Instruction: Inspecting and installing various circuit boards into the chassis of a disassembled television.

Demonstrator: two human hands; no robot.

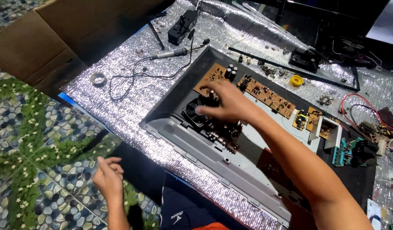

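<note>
My right hand (225, 103) reaches over a grey metal chassis (192, 147) that lies open on the foil-covered table. Its thumb and fingers close around a black part beside a round black fan (191, 110), over a dark circuit board (224, 135). A long brown circuit board (269, 96) with black capacitors (230, 71) runs along the far side of the chassis. My left hand (107, 175) hovers low at the left over the patterned floor, away from the table. Its fingers are curled together and nothing shows in them.
A microphone (173, 53) with a thin cable, a black box (182, 26), a tape roll (98, 79) and a yellow ring (296, 80) lie on the foil. Loose boards and red wires (358, 106) sit at the right. A cardboard box (47, 42) stands at the far left.
</note>
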